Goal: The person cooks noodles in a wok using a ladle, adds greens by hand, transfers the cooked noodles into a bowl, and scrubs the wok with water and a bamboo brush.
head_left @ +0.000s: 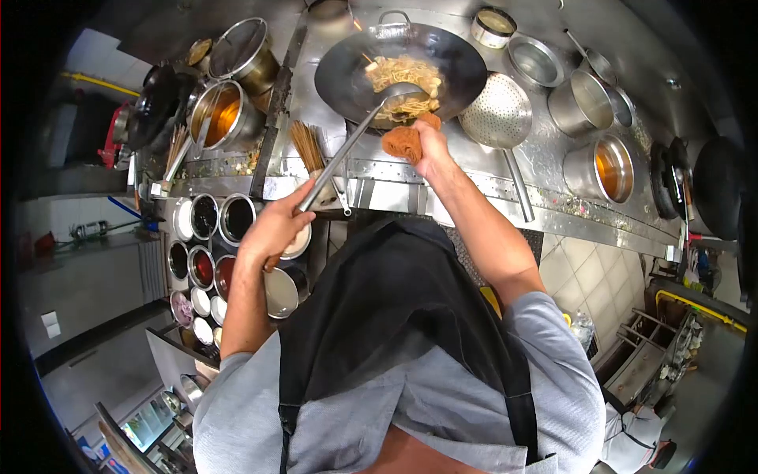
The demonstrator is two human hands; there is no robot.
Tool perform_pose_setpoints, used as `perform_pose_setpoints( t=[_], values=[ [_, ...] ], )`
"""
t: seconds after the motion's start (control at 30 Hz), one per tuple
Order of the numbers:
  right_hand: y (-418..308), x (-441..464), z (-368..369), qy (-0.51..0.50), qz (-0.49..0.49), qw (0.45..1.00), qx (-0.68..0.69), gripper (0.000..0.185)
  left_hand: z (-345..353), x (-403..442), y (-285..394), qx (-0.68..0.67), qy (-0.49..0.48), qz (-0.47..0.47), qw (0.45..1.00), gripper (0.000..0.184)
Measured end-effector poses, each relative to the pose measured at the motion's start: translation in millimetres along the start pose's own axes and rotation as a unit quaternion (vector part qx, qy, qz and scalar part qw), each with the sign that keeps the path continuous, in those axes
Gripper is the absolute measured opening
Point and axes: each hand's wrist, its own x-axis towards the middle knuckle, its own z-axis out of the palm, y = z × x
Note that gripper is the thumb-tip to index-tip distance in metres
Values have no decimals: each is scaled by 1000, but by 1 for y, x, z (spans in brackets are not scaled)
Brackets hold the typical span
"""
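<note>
My left hand (272,231) is closed around the long metal handle of a ladle (341,158). The ladle's bowl rests in the noodle-like food (401,73), which has pale pieces in it, inside a large dark wok (458,67). At the wok's near rim, my right hand (430,150) grips a folded orange-brown cloth (403,144). The cloth covers that part of the rim, so whether a handle lies under it is hidden. A loop handle (394,30) stands at the wok's far side.
Right of the wok are a perforated strainer (496,110) and several metal pots, one with amber liquid (609,167). A bamboo brush (306,144) stands to its left. Farther left are a pot of orange liquid (225,114) and several containers of sauces and seasonings (203,268).
</note>
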Motion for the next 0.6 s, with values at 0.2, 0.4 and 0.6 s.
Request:
perform_pose_setpoints(
  t=[0.2, 0.4, 0.6],
  values=[
    [25, -7, -31, -65, 30, 997, -24, 33, 26, 45, -7, 200, 137, 127, 962, 62],
    [53, -74, -90, -99, 26, 992, -80, 39, 11, 10, -23, 114, 176, 164, 964, 62],
    [9, 2, -14, -32, 31, 998, -34, 38, -34, -37, 33, 142, 39, -7, 989, 62]
  ],
)
